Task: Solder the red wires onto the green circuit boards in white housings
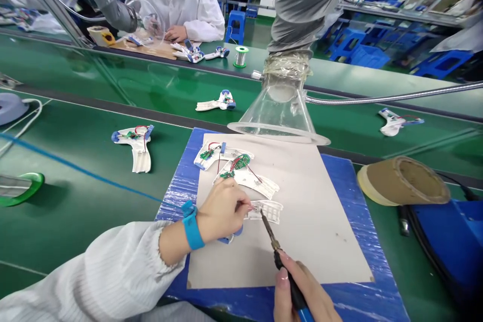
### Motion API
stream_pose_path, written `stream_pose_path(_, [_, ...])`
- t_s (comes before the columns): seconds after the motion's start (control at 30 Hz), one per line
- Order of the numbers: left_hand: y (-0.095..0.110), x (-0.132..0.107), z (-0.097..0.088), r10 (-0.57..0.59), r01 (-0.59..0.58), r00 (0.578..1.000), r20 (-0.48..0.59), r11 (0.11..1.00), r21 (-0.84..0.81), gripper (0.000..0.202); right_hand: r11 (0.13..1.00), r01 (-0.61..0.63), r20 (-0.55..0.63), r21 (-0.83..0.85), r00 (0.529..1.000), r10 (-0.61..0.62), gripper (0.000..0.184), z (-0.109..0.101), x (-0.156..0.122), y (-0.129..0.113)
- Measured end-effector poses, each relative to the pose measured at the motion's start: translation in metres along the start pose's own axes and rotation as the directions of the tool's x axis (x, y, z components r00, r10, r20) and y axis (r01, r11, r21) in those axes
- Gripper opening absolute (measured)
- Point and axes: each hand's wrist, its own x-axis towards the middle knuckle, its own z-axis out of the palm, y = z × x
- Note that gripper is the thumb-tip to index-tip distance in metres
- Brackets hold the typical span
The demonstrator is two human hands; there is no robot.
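Note:
My right hand grips a soldering iron, its tip pointing up and left at a white plastic housing half. Over that housing, my left hand is closed in a pinch at its left end; a thin reddish wire seems to show at the fingertips, but what they hold is too small to be sure of. A blue wrist strap is around the left wrist. Just beyond lie two more white housing halves, one with a round green circuit board, the other with blue ends and wires.
A clear fume hood hangs over the board's far edge. A pale sheet covers the blue work board. Right stand a tape roll and blue box; left, another housing and a solder spool. A co-worker sits opposite.

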Motion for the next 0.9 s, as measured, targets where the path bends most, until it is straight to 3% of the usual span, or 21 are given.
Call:
stream_pose_path(0.3, [0.0,0.0007,-0.0009,0.0,0.0,1.0,0.019,1.0,0.0,0.013,0.999,0.001,0.014,0.05,1.0,-0.001,0.022,0.0033,-0.0009,0.0045])
stream_pose_path(0.53, [0.0011,0.0006,-0.0016,-0.004,0.004,1.0,0.03,1.0,0.008,0.013,1.0,0.002,0.006,-0.016,1.0,-0.002,0.015,0.0033,0.0059,-0.0029])
stream_pose_path(0.9, [0.0017,0.0004,-0.0014,-0.005,0.004,0.999,0.037,1.0,0.015,0.013,0.987,-0.156,-0.012,0.02,0.988,0.157,0.012,0.0022,0.0022,-0.0013])
